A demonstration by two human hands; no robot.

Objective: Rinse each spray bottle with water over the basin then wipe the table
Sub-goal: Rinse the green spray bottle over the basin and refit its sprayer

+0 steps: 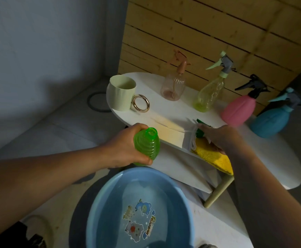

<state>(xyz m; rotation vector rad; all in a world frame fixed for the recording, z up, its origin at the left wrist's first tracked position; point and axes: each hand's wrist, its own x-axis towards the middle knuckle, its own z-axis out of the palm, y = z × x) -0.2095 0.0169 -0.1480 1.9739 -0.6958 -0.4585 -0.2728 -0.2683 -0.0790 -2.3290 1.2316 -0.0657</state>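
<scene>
1. Hands first: the left hand has its grip curled round a green ribbed bottle, thumb low on the body near its base, fingers hidden behind it.
2. The green ribbed bottle has no spray head on it; its open neck points up and slightly toward the worktop, and it is held just above the far rim of the blue basin.
3. The right hand rests at the worktop's near edge on a green spray head with a pale tube, which lies beside a yellow cloth. Whether its grip pinches the spray head or only lies over it cannot be told, as the fingers are hidden.
4. The yellow cloth hangs partly over the worktop's near edge.
5. The blue basin sits on the floor below the hands and holds clear water, with cartoon stickers showing on its bottom.
6. Standing on the white worktop, from left to right: a pale mug with a gold ring handle, a clear pink spray bottle, a clear yellow-green spray bottle, an opaque pink spray bottle with a black head, and a blue spray bottle.
7. All four standing bottles are upright with heads fitted, well apart from the hands.
</scene>
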